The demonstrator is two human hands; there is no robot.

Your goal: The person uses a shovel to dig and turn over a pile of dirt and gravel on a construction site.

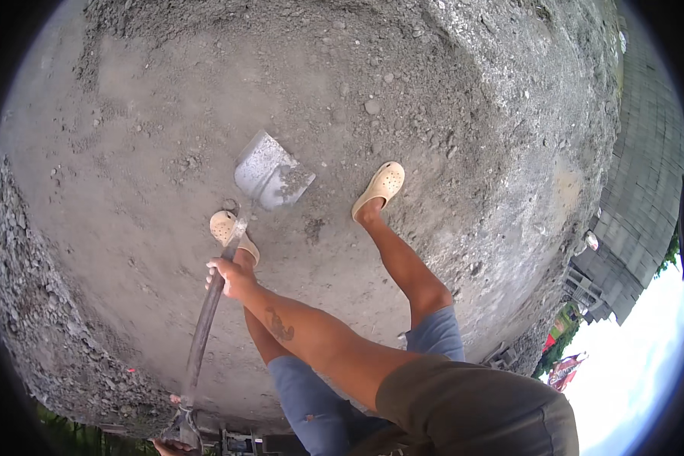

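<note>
A shovel [205,327] slants from the lower left up toward the middle, its dark shaft passing close by one of my shoes. Its pale metal blade [260,169] rests on the grey ground, with some grey dirt on its right part. My right hand [234,278] is wrapped round the shaft low down, near the blade's socket. At the lower left edge my left hand [173,447] is at the shovel's handle end, closed about the grip; part of it is cut off by the rim.
My cream clogs [384,181] stand either side of the blade. Loose grey sand and gravel [433,91] cover the ground, with a stony heap [30,281] at left. Stacked grey blocks [638,175] stand at far right, beside a red banner [566,371].
</note>
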